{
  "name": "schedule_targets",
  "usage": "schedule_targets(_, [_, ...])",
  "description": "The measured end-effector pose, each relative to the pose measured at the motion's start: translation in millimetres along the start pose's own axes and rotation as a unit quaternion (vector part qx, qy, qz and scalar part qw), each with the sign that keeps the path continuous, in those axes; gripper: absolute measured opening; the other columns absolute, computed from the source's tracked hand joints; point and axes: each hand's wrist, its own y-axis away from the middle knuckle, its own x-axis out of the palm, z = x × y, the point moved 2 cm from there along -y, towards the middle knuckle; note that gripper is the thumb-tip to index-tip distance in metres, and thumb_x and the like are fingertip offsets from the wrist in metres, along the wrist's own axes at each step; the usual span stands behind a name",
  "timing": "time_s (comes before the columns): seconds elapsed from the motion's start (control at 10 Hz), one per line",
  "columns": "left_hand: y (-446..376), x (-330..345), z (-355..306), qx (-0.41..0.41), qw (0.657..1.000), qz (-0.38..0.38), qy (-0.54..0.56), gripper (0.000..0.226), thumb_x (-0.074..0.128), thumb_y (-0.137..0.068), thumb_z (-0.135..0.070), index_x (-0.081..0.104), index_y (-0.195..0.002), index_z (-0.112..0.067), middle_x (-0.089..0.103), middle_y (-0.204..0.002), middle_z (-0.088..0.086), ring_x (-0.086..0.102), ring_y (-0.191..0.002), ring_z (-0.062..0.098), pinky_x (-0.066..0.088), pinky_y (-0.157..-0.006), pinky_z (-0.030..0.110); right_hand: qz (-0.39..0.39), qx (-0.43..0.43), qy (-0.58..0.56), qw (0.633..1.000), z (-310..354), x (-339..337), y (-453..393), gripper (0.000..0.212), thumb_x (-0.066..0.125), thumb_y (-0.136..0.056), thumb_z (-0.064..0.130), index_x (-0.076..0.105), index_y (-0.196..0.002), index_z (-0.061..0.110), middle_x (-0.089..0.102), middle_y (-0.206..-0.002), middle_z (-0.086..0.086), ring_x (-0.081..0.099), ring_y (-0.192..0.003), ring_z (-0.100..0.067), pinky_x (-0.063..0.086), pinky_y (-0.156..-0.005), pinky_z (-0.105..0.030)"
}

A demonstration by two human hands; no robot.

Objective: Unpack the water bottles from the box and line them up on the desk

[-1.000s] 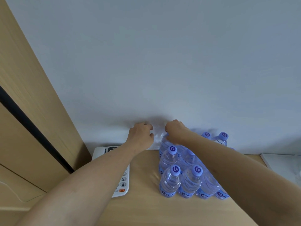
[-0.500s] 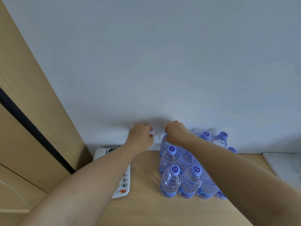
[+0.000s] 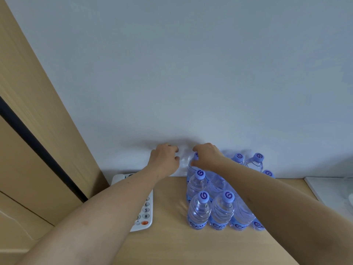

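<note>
Several clear water bottles with blue caps stand in a tight block on the wooden desk, right of centre and running back to the wall. My left hand is at the wall, its fingers curled against a faint clear bottle whose cap is hidden. My right hand reaches over the block. Its fingers curl over the top of the back-left bottle, whose cap peeks out beneath them. No box is in view.
A white desk phone lies left of the bottles, partly under my left forearm. A wooden panel rises on the left. The white wall is directly behind. A white surface borders the desk at the right.
Both hands stay almost in place at the wall. My right hand has shifted slightly, so a blue cap now shows under its fingers.
</note>
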Motion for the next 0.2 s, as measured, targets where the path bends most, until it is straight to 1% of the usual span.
schedule_targets(0.1, [1.7, -3.1, -2.2, 0.006, 1.000, -0.005, 0.008, 0.035, 0.051, -0.095, -0.030, 0.058, -0.128, -0.018, 0.059, -0.126, 0.006, 0.052, -0.117, 0.028, 0.046, -0.095, 0.040, -0.015, -0.002, 0.002, 1.000, -5.6, -6.5, 7.8, 0.043, 0.066, -0.081, 0.037, 0.061, -0.115, 0.010, 0.063, -0.103, -0.007, 0.060, -0.094, -0.027, 0.054, -0.079, -0.038])
schedule_targets(0.2, [1.1, -5.7, -8.1, 0.022, 1.000, -0.007, -0.003, 0.035, 0.051, -0.095, -0.031, 0.058, -0.127, -0.019, 0.059, -0.124, 0.007, 0.052, -0.115, 0.028, 0.046, -0.093, 0.039, -0.027, 0.006, 0.011, 1.000, -10.8, -12.7, 13.6, 0.049, 0.065, -0.083, 0.041, 0.057, -0.121, 0.011, 0.061, -0.111, -0.009, 0.058, -0.103, -0.028, 0.051, -0.086, -0.040])
